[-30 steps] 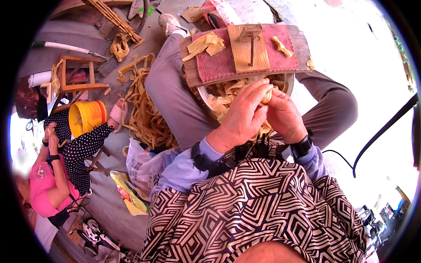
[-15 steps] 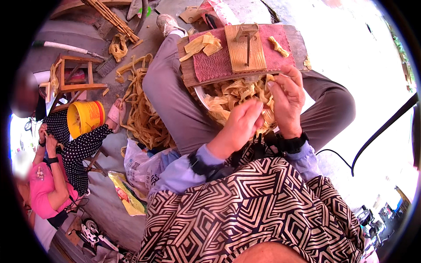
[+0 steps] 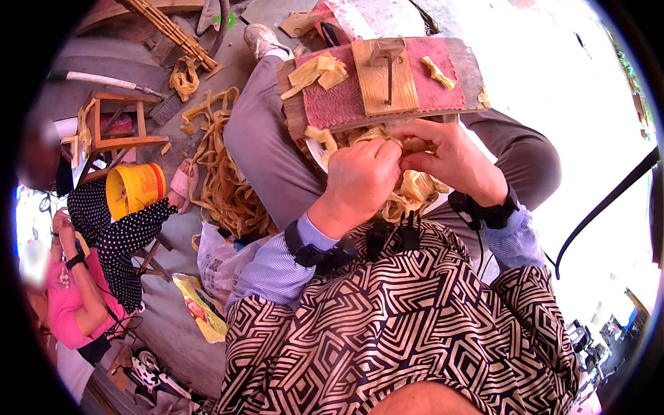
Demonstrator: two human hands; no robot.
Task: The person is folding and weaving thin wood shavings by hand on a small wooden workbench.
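Observation:
My left hand (image 3: 363, 176) is closed on a pale yellow, pliable strip (image 3: 321, 137), its end sticking out beside my knuckles. Close against it, my right hand (image 3: 456, 158) has thumb and fingers pinched at the same strip; the pinch itself is partly hidden. Below both hands a white bowl (image 3: 316, 153) in my lap holds more loose yellowish strips (image 3: 413, 192). Just beyond lies a wooden board (image 3: 474, 72) with a pink cloth (image 3: 326, 105) and a wood block (image 3: 373, 93) carrying an upright metal piece (image 3: 389, 77). A folded strip bundle (image 3: 321, 71) and a small knotted strip (image 3: 438, 74) rest on the cloth.
To my left, a long heap of strips (image 3: 232, 176) lies on the floor, near a plastic bag (image 3: 218, 256). Farther left sit a person in pink (image 3: 77, 301), a yellow bucket (image 3: 136, 188), a wooden stool (image 3: 121, 142) and a broom (image 3: 166, 108). A black cable (image 3: 588, 207) curves at right.
Both hands have come together and up toward the board's near edge. A strip end now shows at my left hand. The right hand has turned inward, lower than before.

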